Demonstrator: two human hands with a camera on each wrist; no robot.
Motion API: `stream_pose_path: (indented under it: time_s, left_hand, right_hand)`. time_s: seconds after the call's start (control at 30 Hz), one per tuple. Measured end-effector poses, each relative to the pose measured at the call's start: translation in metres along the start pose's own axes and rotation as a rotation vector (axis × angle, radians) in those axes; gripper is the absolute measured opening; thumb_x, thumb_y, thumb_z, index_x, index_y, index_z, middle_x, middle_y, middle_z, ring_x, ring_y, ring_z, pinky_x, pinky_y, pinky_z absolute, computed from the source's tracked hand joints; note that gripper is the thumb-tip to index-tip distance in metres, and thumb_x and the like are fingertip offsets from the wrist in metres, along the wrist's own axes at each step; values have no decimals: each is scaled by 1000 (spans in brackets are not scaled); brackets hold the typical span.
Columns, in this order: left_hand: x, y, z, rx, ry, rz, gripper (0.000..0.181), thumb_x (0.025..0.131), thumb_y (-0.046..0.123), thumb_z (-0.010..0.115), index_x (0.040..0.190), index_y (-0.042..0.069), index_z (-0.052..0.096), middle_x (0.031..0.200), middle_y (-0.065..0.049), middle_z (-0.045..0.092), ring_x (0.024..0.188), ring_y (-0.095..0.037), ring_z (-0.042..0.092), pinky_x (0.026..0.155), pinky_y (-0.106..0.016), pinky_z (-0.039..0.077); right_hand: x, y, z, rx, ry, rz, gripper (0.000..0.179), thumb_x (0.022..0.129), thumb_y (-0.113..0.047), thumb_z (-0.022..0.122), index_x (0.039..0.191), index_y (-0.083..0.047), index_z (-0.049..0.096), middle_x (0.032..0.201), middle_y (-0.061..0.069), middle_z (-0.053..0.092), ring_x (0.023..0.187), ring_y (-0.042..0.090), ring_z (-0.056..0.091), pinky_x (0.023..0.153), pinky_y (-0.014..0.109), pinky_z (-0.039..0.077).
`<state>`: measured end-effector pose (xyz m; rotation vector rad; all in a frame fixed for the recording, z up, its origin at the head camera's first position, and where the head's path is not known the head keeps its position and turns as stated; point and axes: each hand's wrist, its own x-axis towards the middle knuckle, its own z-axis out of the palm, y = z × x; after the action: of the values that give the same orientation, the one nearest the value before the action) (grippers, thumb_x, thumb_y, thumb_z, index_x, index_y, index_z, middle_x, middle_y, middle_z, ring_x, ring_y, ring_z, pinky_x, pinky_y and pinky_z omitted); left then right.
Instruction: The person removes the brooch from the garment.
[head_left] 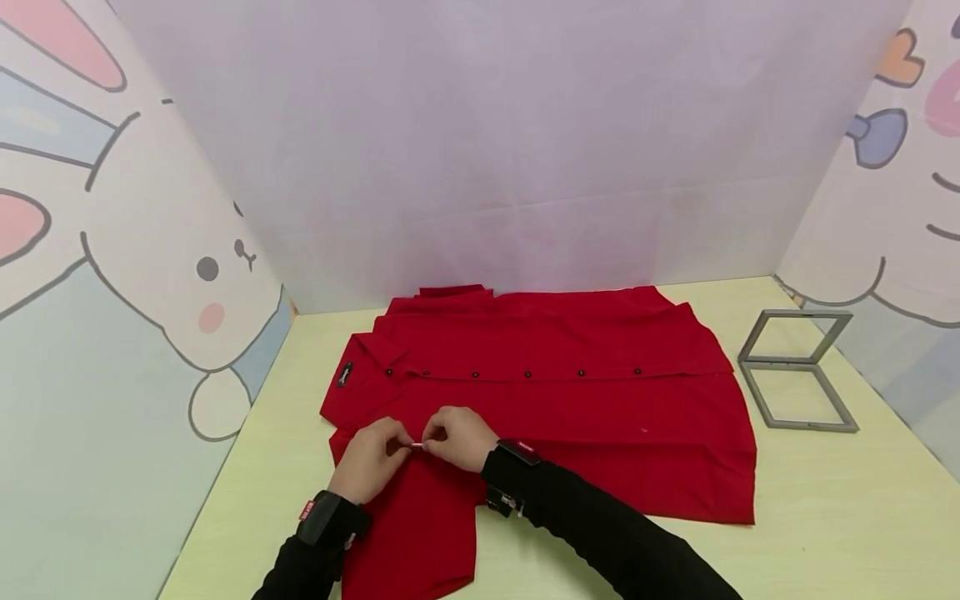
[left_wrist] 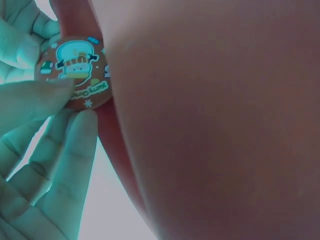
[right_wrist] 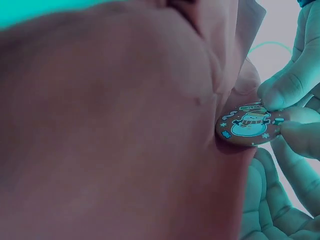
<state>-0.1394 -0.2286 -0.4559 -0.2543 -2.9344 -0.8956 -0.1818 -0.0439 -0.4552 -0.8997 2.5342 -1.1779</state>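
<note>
A red button-up shirt point(head_left: 570, 417) lies spread on the table, its collar toward the left and its row of dark buttons facing up. Over the shirt's near front, below the collar, both hands meet at a small round badge point(head_left: 417, 446). My left hand point(head_left: 369, 460) pinches the badge's left side between thumb and fingers. From the right, my right hand point(head_left: 461, 439) pinches its other side. The wrist views show a printed snowman on the badge point(left_wrist: 82, 92), which sits right at the red cloth point(right_wrist: 232, 175). The badge's back is hidden.
A grey hinged double frame point(head_left: 810, 363) stands unfolded at the table's right side. The pale yellow table point(head_left: 840, 508) shows around the shirt. Panels with cartoon animals point(head_left: 150, 250) rise on both sides, and a plain pale backdrop point(head_left: 510, 150) closes the back.
</note>
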Motion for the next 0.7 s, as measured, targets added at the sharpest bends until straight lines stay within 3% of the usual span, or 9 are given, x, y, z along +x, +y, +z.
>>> stream_pose_path:
  time_s: [0.27,0.7]
  left_hand:
    - [-6,3,-3,-19,-15,5,15,81,0,75,79,14,70,83,5,64,78,-9,60,70,-23,53]
    - [-10,2,-6,-68,-127,-19,5,84,13,76,86,17,73,86,6,65,81,-8,59,73,-22,53]
  right_hand:
    - [-2,2,2,-5,-18,-17,6,90,-10,69,87,-8,74,86,2,63,78,13,57,72,20,48]
    - [-4,4,6,-57,-57,5,5,88,-10,73,83,-10,74,84,-1,60,72,5,50,68,16,43]
